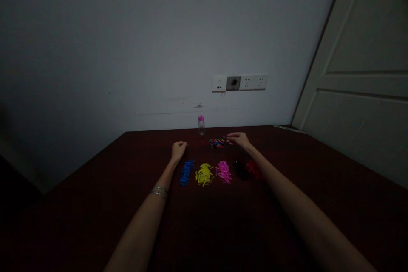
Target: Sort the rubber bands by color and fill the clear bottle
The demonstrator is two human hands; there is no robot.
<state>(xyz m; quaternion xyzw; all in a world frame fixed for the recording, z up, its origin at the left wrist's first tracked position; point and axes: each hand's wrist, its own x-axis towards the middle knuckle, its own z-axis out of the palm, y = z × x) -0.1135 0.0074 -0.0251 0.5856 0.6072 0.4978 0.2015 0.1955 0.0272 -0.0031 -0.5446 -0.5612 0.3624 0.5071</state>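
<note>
A small pile of mixed-colour thin pieces, like little elastic bands (pixel 217 142), lies towards the back of the dark red table. At its right edge is my right hand (pixel 238 140), thumb and fingers brought together; anything between the tips is too small to name. My left hand (pixel 179 151) rests left of that pile with its fingers curled, and what they may hold is hidden. Nearer to me lie single-colour piles in a row: blue (pixel 187 172), yellow (pixel 204 174), pink (pixel 224 172), black (pixel 241 170) and red (pixel 254 169). My right forearm partly covers the red pile.
Behind the mixed pile a clear bottle with a pink top (pixel 202 127) stands upright near the wall. Sockets and switch plates (pixel 239 82) are set in the wall above the table (pixel 204 229). A pale panelled door (pixel 360 80) is on the right. The light is dim.
</note>
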